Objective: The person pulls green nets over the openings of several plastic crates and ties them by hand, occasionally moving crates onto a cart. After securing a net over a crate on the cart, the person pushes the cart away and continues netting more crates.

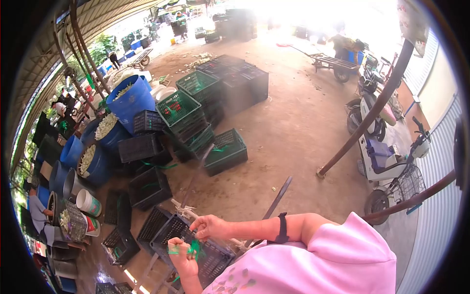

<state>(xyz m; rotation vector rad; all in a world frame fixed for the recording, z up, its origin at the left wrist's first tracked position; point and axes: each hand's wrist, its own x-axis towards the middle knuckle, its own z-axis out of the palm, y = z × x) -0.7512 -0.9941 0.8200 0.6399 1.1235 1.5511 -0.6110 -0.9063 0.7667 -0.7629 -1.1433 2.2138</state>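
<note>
My left hand (182, 256) is closed around a tangle of green plastic string (195, 249), with a loose end sticking out on its left side. Just above it, my right hand (209, 227) is pinched at the top of the same string, its fingertips partly hidden. Both hands are over a black plastic crate (215, 257) of open lattice, close to my body. A second black crate (152, 225) leans beside it on the left.
Stacked green crates (180, 110) and a single green crate (227, 152) stand ahead. Blue barrels (131, 100) with pale cut vegetables line the left, where a seated person (39, 210) works. A slanted pole (367, 115) and scooters (387, 159) are on the right.
</note>
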